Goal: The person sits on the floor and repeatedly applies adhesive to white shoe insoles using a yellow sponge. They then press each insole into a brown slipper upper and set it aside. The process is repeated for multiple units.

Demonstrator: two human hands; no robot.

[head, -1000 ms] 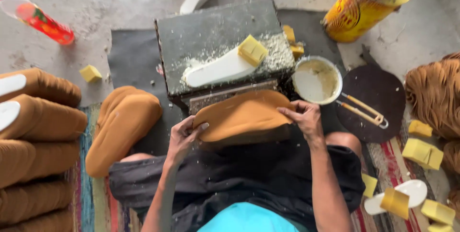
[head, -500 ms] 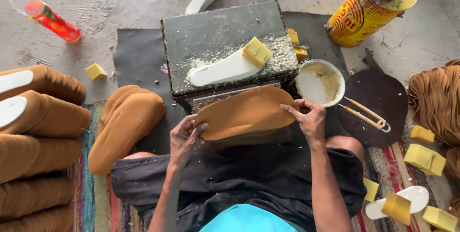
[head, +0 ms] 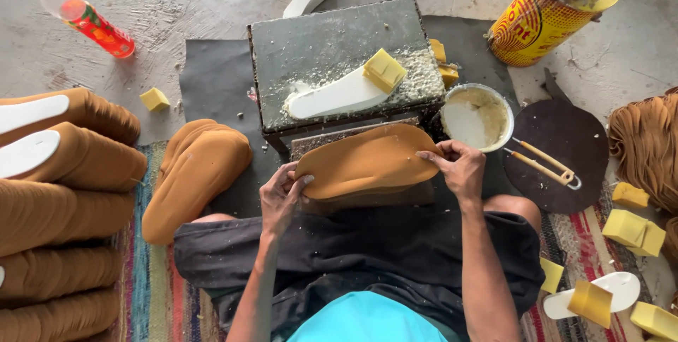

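Tan insole piece (head: pixel 367 162) held flat betw. both hands, just in front of grey stone block (head: pixel 339 56). Left hand (head: pixel 281 197) grips its heel end, right hand (head: pixel 458 167) pinches toe end. White sole (head: pixel 335 96) w/ yellow sponge (head: pixel 384 70) lies on block; glue bowl (head: pixel 477 116) beside right hand.

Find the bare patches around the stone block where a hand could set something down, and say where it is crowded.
Free: dark mat between stone block and yellow cube; concrete floor beyond. Crowded: right of the block, bowl, round board, yellow can.
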